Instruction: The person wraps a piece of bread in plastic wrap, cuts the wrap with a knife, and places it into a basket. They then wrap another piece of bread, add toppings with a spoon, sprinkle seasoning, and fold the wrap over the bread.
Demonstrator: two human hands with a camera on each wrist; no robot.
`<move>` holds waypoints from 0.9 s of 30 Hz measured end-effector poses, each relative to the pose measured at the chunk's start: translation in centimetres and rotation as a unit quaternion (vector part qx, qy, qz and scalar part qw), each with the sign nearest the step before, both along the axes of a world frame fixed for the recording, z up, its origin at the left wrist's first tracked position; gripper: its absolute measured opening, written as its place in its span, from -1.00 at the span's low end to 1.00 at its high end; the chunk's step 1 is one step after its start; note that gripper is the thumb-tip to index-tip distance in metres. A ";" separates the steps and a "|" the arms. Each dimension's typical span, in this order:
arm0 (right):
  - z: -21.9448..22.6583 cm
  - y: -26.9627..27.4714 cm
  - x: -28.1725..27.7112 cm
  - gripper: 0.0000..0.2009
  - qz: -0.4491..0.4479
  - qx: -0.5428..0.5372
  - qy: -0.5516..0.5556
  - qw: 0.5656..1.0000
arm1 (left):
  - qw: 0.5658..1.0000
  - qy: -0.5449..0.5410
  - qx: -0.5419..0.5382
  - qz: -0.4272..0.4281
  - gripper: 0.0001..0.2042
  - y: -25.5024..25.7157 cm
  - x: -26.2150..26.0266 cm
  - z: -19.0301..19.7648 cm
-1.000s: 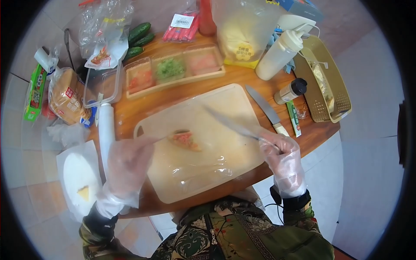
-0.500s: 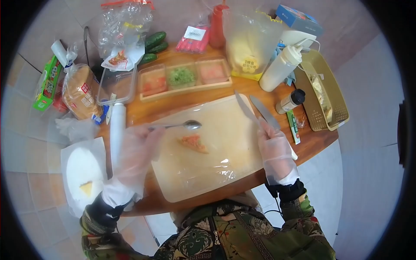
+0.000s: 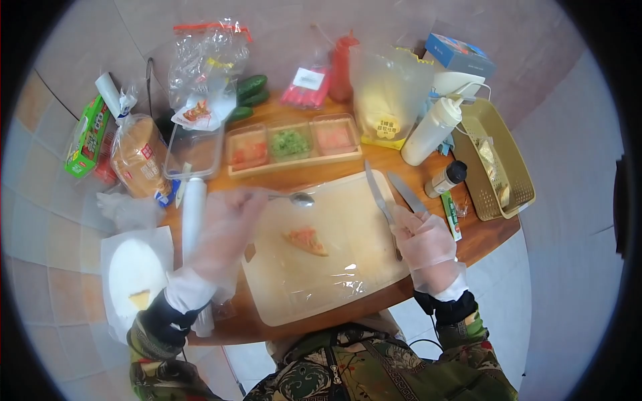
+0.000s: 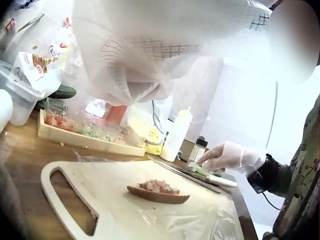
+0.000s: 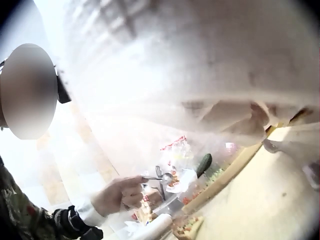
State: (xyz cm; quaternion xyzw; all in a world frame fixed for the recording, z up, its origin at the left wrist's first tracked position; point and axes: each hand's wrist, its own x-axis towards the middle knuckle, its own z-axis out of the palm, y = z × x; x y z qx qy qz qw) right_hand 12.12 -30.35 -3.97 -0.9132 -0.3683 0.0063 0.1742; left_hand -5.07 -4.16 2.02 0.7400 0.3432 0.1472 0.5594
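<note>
My gloved left hand (image 3: 231, 224) pinches a metal spoon (image 3: 302, 199) by its handle, bowl held out over the far left part of the white cutting board (image 3: 348, 260). On the board lies a bread slice with a chopped pink and green topping (image 3: 306, 240); in the left wrist view it rests on its brown crust. A table knife (image 3: 378, 192) lies along the board's right edge. My gloved right hand (image 3: 428, 247) is just right of its handle, fingers loosely bent and holding nothing. A white-handled knife (image 3: 405, 191) lies beside it, its handle hidden under this hand in the head view.
Behind the board stands a wooden tray (image 3: 294, 166) with three tubs of chopped food. A squeeze bottle (image 3: 431, 131), a shaker (image 3: 446, 179) and a brown basket (image 3: 528, 194) are on the right. Bagged bread (image 3: 142, 157) and a white roll (image 3: 194, 214) lie on the left.
The right hand swung the table knife rightward from over the board, laid it at the right edge and let go. The left hand still holds the spoon. The head view has shifted.
</note>
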 end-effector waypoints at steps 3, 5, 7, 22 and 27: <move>3.3 1.5 0.0 -0.77 0.014 0.094 0.038 0.995 | 0.990 0.011 0.135 -0.024 -0.79 1.3 1.8 0.3; 4.1 2.7 0.0 -0.79 0.018 0.129 0.044 0.991 | 0.970 0.018 0.239 -0.038 -0.76 2.7 3.7 0.3; 4.2 3.8 0.4 -0.78 0.077 0.087 0.009 0.993 | 0.939 0.040 0.340 -0.042 -0.80 4.3 5.9 0.6; 0.6 5.2 2.0 -0.76 0.154 0.169 0.032 0.973 | 0.786 0.051 0.579 -0.211 -0.79 11.3 14.0 -4.9; 1.4 5.2 1.8 -0.75 0.112 0.075 0.116 0.984 | 0.613 0.074 0.711 -0.337 -0.81 13.9 15.2 -6.6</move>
